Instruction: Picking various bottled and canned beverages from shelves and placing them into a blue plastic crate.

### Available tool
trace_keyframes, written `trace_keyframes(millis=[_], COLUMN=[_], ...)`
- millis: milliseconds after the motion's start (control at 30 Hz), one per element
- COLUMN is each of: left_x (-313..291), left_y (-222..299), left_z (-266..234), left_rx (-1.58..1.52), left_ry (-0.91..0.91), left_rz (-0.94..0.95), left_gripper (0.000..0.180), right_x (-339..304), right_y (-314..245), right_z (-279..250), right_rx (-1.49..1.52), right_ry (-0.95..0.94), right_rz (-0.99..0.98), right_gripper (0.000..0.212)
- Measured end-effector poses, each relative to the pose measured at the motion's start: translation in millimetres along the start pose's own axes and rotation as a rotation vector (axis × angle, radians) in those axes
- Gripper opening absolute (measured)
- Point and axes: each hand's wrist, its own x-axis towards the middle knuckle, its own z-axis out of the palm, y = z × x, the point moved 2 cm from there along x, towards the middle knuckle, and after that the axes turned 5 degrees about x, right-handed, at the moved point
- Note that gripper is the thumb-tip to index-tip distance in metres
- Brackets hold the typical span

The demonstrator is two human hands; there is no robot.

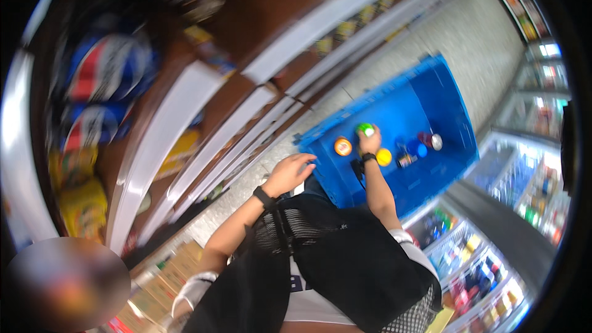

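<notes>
Inside a large blue plastic tote (pixel 440 80), my right hand (pixel 370 142) closes round a small container with a green and white top (pixel 365 129). Its lower part is hidden by the fingers and blur. Left of it stands a round container with an orange rim and pale lid (pixel 343 145). A yellow-topped container (pixel 383 157) is close to my right wrist. Farther right lie a dark red can (pixel 435 141) and some blue-capped bottles (pixel 412 150). My left hand (pixel 292 174) hovers by the tote's near left corner, fingers loosely bent and apart, holding nothing.
Store shelves (pixel 271 55) with white front edges run along the left, carrying blue and yellow packages (pixel 110 68). Glass-door drink coolers (pixel 475 265) line the right. Cardboard boxes (pixel 163 283) sit at the lower left. Pale tiled floor (pixel 472 34) surrounds the tote.
</notes>
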Motion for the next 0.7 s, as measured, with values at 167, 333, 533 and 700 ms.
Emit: trace_keyframes(millis=[167, 333, 533, 700], left_x=[-30, -70, -154, -255], left_y=[-9, -17, -46, -83], left_z=[-17, -48, -94, -133], left_rx=[0.084, 0.126, 0.083, 0.162], left_ry=[0.134, 0.455, 0.907, 1.449], left_rz=[0.069, 0.178, 0.144, 0.018], left_gripper=[0.027, 0.024, 0.013, 0.008], right_x=[-4, -18, -83, -183], right_y=[-52, -99, -161, -214], right_z=[-20, -44, -37, 3], right_rx=[-0.143, 0.094, 0.264, 0.393], right_ry=[0.061, 0.12, 0.051, -0.217], right_rz=[-0.253, -0.397, -0.546, -0.664], right_gripper=[0.053, 0.043, 0.038, 0.032])
